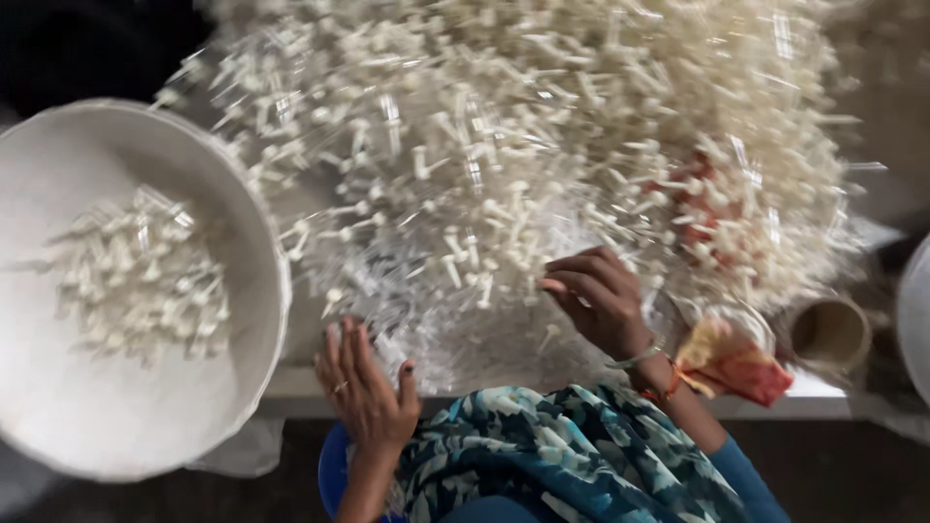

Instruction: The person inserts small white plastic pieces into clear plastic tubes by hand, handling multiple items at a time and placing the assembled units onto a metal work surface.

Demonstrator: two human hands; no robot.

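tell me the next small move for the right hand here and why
Probably close the right hand on a few of the small white pieces in the pile, since its fingers are curled at the pile's near edge. The white bowl to the left already holds some. Motion blur hides whether anything is gripped.

Small hand-assembly workshop. Evidence: a worktable [542,387] heaped with a bulk pile of identical small white plastic parts [542,126], a large white tub [262,320] holding sorted pieces, and a cardboard tape core [830,334].
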